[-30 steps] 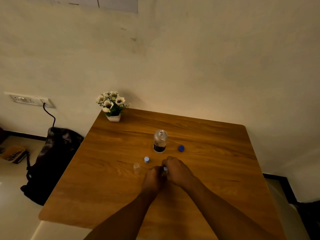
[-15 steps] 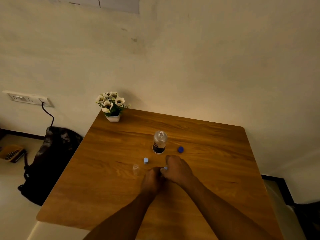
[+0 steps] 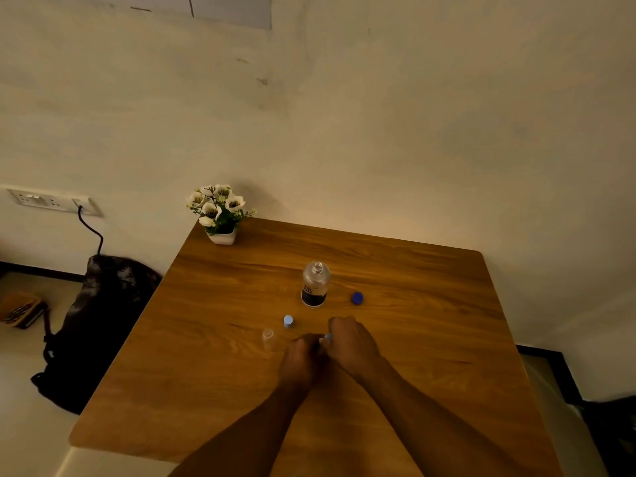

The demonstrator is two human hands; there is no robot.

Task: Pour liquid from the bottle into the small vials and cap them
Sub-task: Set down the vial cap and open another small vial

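Note:
A clear bottle (image 3: 315, 285) with a dark label stands uncapped in the middle of the wooden table (image 3: 430, 339). Its dark blue cap (image 3: 357, 298) lies to its right. Nearer me stands a small vial with a light blue cap (image 3: 288, 321), and left of it an uncapped clear vial (image 3: 267, 339). My left hand (image 3: 303, 359) and my right hand (image 3: 351, 342) meet just in front of the bottle. Between them they hold a small vial, mostly hidden; only its light blue cap (image 3: 328, 336) shows at my right fingertips.
A small pot of white flowers (image 3: 218, 215) sits at the table's far left corner, against the wall. A dark bag (image 3: 96, 321) lies on the floor left of the table, under a wall socket (image 3: 51, 200) with a cable.
Both hands stay together on the vial with only slight shifts of the fingers. The view has drifted a little; nothing on the table has moved.

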